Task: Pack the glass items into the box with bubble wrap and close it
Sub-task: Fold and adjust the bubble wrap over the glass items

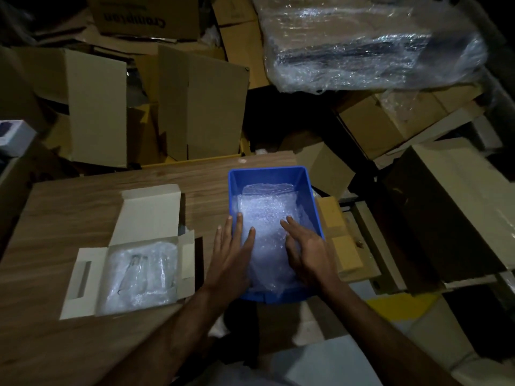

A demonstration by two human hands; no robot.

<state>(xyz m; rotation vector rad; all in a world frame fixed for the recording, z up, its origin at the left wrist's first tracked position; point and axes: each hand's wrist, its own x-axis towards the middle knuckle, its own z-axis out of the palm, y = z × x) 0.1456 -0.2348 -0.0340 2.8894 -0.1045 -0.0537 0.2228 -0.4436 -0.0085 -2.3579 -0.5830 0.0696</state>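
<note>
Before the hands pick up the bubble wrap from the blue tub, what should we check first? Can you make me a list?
1. White box open and ready: ok, its flaps are spread on the table.
2. Something wrapped already inside the box: ok, wrapped glass items lie in it.
3. Room left in the box: cannot tell.
4. Both hands on the bubble wrap: ok, left hand and right hand rest on it.
5. Firm hold on the wrap: not ok, fingers look mostly straight.
6. Blue tub steady: not ok, its near end overhangs the table edge.
</note>
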